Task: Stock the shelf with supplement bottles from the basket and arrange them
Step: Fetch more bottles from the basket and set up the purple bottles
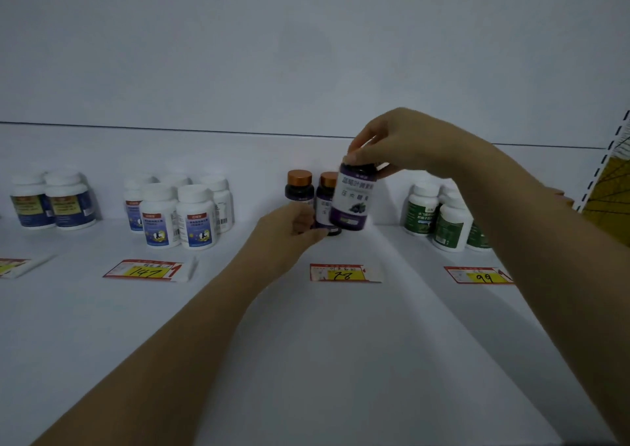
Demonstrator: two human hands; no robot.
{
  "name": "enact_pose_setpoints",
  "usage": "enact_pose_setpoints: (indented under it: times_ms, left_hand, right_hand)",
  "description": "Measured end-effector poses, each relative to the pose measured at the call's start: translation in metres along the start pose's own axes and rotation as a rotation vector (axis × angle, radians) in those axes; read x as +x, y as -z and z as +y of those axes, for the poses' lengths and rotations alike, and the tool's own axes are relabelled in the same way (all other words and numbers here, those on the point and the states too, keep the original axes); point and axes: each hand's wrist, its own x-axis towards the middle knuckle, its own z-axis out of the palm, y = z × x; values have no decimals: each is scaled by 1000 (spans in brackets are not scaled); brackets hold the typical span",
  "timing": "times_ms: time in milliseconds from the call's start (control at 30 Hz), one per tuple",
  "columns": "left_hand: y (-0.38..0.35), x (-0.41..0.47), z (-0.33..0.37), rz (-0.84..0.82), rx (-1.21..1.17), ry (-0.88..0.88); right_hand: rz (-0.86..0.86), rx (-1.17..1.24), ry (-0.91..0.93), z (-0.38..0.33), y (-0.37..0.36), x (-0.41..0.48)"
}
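Two hands engaged: your right hand (392, 145) clamps the cap of an upright purple supplement bottle (353, 200), hanging just above the shelf (306, 343), right of the copper-capped bottle (299, 188) your left hand (286, 230) grips low.

Purple bottle (353, 200) cap hidden under right hand (392, 145), orange-capped bottle (299, 186) half behind left hand (289, 230), far-left price tag (12, 267) cut off.

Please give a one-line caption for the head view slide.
Right hand holds a purple bottle by its cap over the shelf; left hand grips a copper-capped bottle.
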Motion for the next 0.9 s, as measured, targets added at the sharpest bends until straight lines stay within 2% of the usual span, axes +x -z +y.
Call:
enact_pose_setpoints:
  times_ms: [133, 300, 467, 767, 900]
  left_hand:
    - [-3, 0, -12, -38, 370, 59]
    - [-5, 2, -39, -187, 752, 169]
    - [-7, 0, -43, -287, 765, 255]
    - [-6, -2, -45, -305, 776, 240]
    - [-5, 2, -52, -296, 777, 262]
  right_hand:
    - [13, -309, -27, 9, -6, 26]
    - [25, -354, -83, 30, -30, 41]
    - [60, -364, -73, 47, -46, 50]
    - [56, -299, -111, 60, -50, 54]
    - [76, -328, -93, 61, -29, 39]
